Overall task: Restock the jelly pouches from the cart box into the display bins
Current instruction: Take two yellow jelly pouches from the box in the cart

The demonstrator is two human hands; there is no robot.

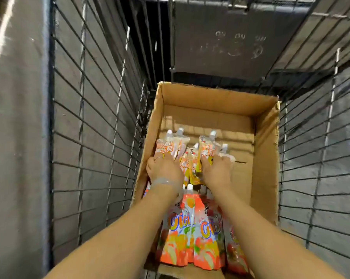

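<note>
Wire cart (93,121) w/ a cardboard box (267,162) sitting in it, top open. Box's far end is bare cardboard; pouches fill the middle and near end.

Left hand (164,171) is down by the box's left wall, fingers curled over a bunch of jelly pouches (171,147), caps pointing to the far end. A clear band sits on that wrist. Between the hands, a couple more pouches (191,160) stand loose, not clearly in either grip.

Right hand (216,172) is mid-box, fingers wrapped on a second bunch (207,151); fingertips are hidden under the pouches, so how many it has is prob. not countable from here.

Near end of the box: a row of bigger-looking pouches (190,234) lies flat under the forearms, untouched. Display bins aren't in view.

Step in hand looks like gathering two handfuls to lift out. To do it well: squeeze at the pouch bodies, not the caps, keep caps aligned one way, sweep the loose middle ones into one grip, lift straight up clear of the box walls.
</note>
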